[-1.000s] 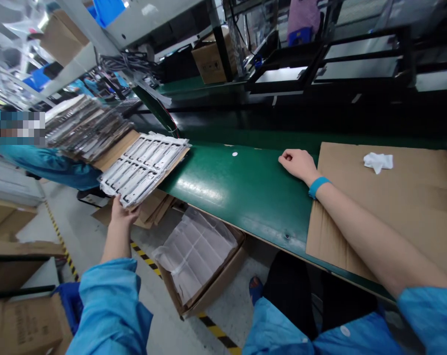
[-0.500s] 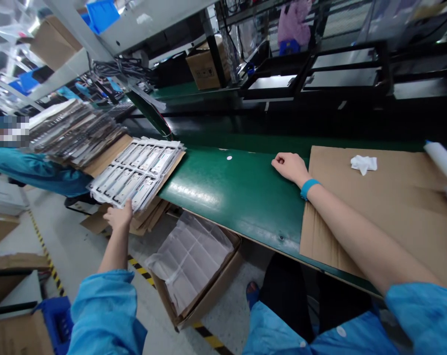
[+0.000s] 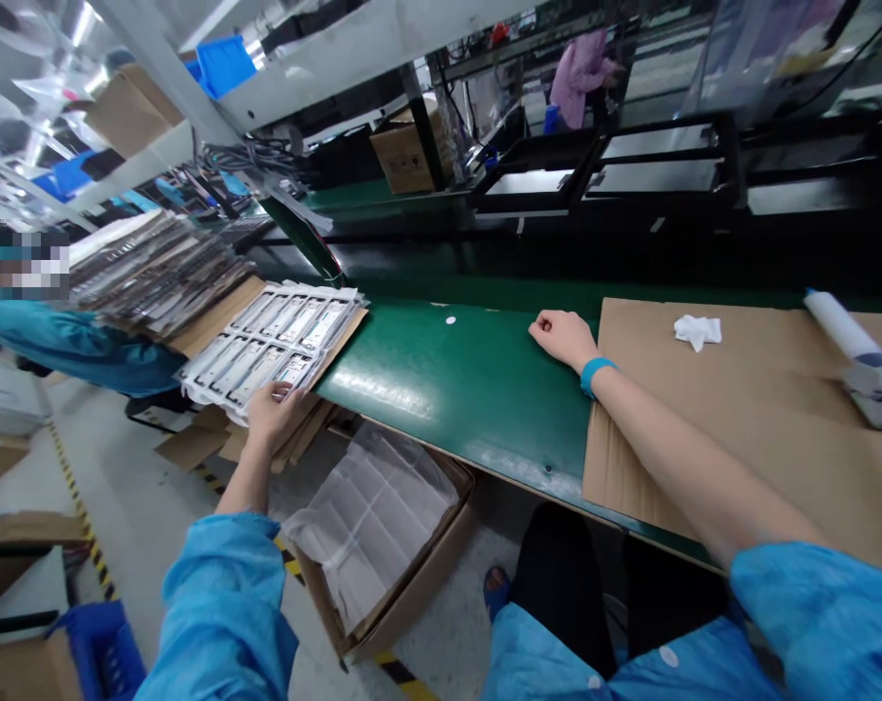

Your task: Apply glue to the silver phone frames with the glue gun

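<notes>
Our left hand touches the near edge of the filled tray, left on the green bench, perhaps steadying it; we cannot tell whether it grips. Our right hand, loosely clenched, rests right of it.

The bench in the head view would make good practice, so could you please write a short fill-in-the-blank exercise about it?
The white tray at the left hand holds its parts in ____ long rows.
The right hand is on the bench top, whose colour is ____.
The wristband is on the person's ____ arm.
The crumpled tissue lies on brown ____.

Missing words: two; green; right; cardboard.
</notes>
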Tool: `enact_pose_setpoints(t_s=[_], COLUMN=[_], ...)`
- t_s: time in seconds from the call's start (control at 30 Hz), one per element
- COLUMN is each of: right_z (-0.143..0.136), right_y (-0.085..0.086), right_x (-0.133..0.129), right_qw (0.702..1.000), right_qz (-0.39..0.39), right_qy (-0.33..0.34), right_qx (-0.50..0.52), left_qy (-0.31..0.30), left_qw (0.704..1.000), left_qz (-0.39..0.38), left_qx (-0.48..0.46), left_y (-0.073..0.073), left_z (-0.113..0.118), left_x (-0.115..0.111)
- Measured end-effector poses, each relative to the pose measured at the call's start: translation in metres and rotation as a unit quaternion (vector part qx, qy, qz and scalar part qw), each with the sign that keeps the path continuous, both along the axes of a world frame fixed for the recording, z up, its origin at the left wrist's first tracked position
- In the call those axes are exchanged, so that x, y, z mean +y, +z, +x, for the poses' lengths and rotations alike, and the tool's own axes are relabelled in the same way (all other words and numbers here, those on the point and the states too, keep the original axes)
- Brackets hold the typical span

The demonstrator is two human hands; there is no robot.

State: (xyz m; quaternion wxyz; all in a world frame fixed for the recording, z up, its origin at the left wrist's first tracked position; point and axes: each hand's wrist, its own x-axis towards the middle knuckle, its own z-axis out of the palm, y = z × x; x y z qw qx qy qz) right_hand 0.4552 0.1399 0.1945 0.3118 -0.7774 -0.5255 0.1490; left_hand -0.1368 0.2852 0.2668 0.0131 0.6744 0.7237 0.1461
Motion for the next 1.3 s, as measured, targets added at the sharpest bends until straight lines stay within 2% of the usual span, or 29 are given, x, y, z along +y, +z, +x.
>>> enact_pose_setpoints(t_s=[0.17,0.37,0.47,0.67,0.77,0.87,1.07,1.13,1.2,1.3], right_z=[-0.002,-0.005,-0.006,-0.006,-0.006,-0.006,-0.008,-0.008,-0.008,-0.008], right_y=[0.004,0.016,0.019,0.019,0.017,0.015,0.015,0.016,0.016,0.018], right_x=[-0.002,-0.006,-0.008,-0.009,-0.008,-0.006,-0.006,-0.006,-0.006,-0.006], right_qw=[1.000,1.000,1.000,1.000,1.000,1.000,0.999,0.999,0.999,0.999], right_qz=[-0.009,-0.024,-0.026,-0.023,-0.023,-0.024,-0.030,-0.034,-0.037,-0.042], right_qy=[-0.002,0.009,0.011,0.009,0.005,0.002,-0.007,-0.007,-0.005,0.001], right_qx=[-0.004,0.005,0.009,0.014,0.014,0.008,-0.010,-0.013,-0.015,-0.016], left_qy=[-0.007,-0.010,0.000,0.016,0.015,-0.008,-0.089,-0.103,-0.110,-0.114], left_qw=[1.000,0.996,0.993,0.983,0.977,0.974,0.970,0.970,0.971,0.975], left_qz=[-0.019,0.063,0.093,0.133,0.147,0.141,0.069,0.056,0.050,0.045], left_qx=[0.015,0.059,0.077,0.126,0.152,0.179,0.214,0.213,0.206,0.183], left_y=[0.009,0.018,0.033,0.076,0.085,0.076,0.033,0.023,0.020,0.031], left_z=[0.006,0.023,0.026,0.027,0.033,0.041,0.059,0.061,0.059,0.044], left_x=[0.004,0.001,0.004,0.010,0.006,-0.001,-0.018,-0.021,-0.023,-0.025])
